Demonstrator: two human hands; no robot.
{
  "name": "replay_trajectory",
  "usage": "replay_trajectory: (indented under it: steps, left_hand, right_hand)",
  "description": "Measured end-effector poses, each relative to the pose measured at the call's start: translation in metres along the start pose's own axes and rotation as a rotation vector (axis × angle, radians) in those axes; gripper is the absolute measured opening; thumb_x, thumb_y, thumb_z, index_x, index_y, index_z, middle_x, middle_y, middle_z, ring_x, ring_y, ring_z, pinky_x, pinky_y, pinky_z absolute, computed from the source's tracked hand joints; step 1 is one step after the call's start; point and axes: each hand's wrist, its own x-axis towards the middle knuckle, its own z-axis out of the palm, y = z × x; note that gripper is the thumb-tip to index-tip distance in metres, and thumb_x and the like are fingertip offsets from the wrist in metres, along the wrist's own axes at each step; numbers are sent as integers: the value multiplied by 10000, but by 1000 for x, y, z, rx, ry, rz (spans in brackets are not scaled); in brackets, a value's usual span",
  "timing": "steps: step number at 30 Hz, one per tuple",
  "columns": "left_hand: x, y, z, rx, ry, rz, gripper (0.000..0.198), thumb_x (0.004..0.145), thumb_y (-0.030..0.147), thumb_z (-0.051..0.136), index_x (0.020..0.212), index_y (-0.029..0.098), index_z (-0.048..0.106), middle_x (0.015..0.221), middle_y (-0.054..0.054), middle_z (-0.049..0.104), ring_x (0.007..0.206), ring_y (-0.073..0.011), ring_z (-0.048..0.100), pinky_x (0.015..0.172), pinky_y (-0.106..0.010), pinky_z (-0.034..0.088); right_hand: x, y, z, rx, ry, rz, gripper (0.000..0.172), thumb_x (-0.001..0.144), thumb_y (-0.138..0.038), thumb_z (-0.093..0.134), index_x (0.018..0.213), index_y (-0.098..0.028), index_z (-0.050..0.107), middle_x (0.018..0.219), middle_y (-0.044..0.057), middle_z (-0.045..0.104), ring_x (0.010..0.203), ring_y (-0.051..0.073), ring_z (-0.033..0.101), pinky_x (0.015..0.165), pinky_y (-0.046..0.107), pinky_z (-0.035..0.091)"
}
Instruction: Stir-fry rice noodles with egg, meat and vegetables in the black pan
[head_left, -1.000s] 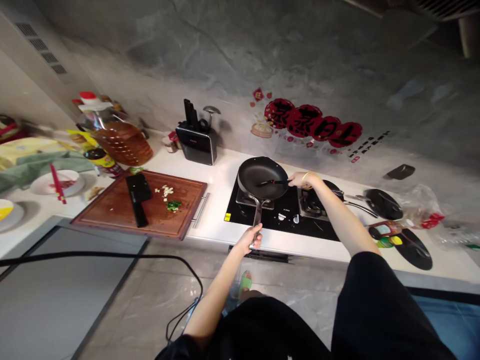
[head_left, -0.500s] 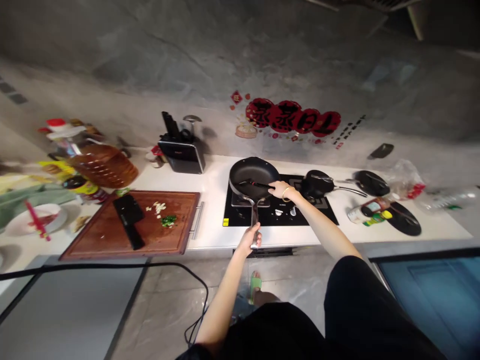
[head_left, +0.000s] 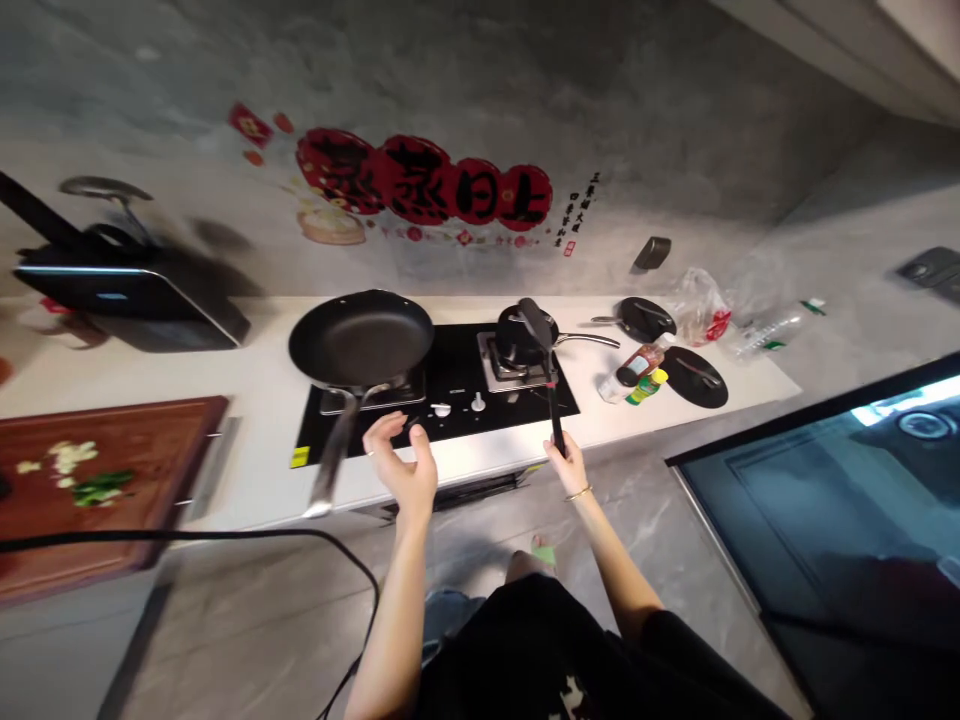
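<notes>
My right hand point(head_left: 568, 466) grips the handle of a black spatula point(head_left: 553, 395), whose blade stands up in front of a small black saucepan point(head_left: 517, 338) on the right burner. My left hand point(head_left: 405, 468) is open and holds nothing, fingers curved and apart, just right of the frying pan's handle. That frying pan point(head_left: 360, 335) is black inside and sits on the left burner of the black gas hob point(head_left: 450, 425), its metal handle pointing toward me. Nothing shows inside the pan.
A wooden cutting board point(head_left: 169, 440) on the left bears chopped white pieces and greens. Behind it stands a knife block point(head_left: 157, 310). Right of the hob are seasoning bottles point(head_left: 634, 375), black lids point(head_left: 696, 377) and a plastic bottle point(head_left: 769, 330). A black cable point(head_left: 262, 533) crosses the lower left.
My left hand has let go of the frying pan's handle. My right hand has brought the spatula out of the pan, toward the right. The view has turned right.
</notes>
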Motion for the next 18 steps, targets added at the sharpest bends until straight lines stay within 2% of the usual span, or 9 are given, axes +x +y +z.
replay_trajectory:
  steps: [3, 5, 8, 10, 12, 14, 16, 18]
  left_hand:
    - [-67, 27, 99, -65, -83, -21, 155, 840, 286, 503, 946, 174, 491, 1014, -95, 541, 1007, -209, 517, 886, -384, 408]
    - [-112, 42, 173, -97, -272, -72, 213, 827, 308, 529, 1001, 185, 512, 1060, -105, 549, 1035, -216, 510, 876, -367, 413]
    - [-168, 66, 278, -82, -568, -160, 516, 748, 351, 633, 1202, 181, 457, 1207, -137, 518, 1131, -254, 467, 951, -388, 365]
    - [-196, 80, 338, -28, -653, -245, 719, 682, 376, 693, 1294, 160, 382, 1266, -159, 488, 1193, -292, 420, 997, -417, 312]
    - [-217, 90, 388, 28, -679, -304, 893, 624, 400, 733, 1355, 129, 298, 1338, -188, 425, 1260, -325, 350, 1031, -435, 255]
    - [-232, 96, 428, 72, -683, -355, 995, 593, 408, 749, 1387, 107, 229, 1398, -217, 347, 1308, -344, 283, 1050, -452, 204]
    - [-242, 95, 458, 113, -671, -400, 1028, 591, 409, 746, 1398, 97, 191, 1429, -242, 287, 1334, -355, 239, 1056, -472, 164]
    - [-247, 91, 478, 151, -649, -416, 1000, 606, 411, 732, 1390, 93, 199, 1429, -256, 282, 1343, -359, 219, 1055, -487, 135]
  right_hand:
    - [15, 42, -68, -10, 210, 33, 469, 716, -710, 437, 692, -242, 450, 493, -35, 363, 466, 146, 396, 442, 274, 357]
    - [24, 70, -118, 23, 281, 47, 498, 697, -746, 412, 647, -250, 416, 458, -45, 325, 421, 137, 349, 417, 278, 332]
    - [33, 105, -193, 34, 357, 114, 499, 707, -747, 383, 619, -255, 388, 443, -42, 333, 408, 137, 343, 419, 286, 333]
    - [38, 121, -235, -25, 401, 145, 488, 716, -732, 386, 612, -255, 388, 460, -20, 384, 437, 152, 389, 441, 293, 359]
    - [44, 132, -266, -134, 414, 157, 477, 727, -718, 382, 607, -257, 403, 492, 7, 446, 496, 180, 453, 472, 300, 389]
    - [53, 140, -284, -241, 395, 155, 468, 741, -705, 369, 601, -261, 415, 522, 26, 490, 559, 205, 502, 502, 305, 415]
    - [63, 146, -291, -297, 362, 135, 455, 759, -686, 365, 602, -263, 418, 548, 30, 513, 590, 211, 526, 540, 308, 440]
    - [74, 151, -291, -313, 330, 107, 434, 779, -660, 376, 613, -261, 418, 569, 26, 522, 589, 198, 530, 580, 305, 458]
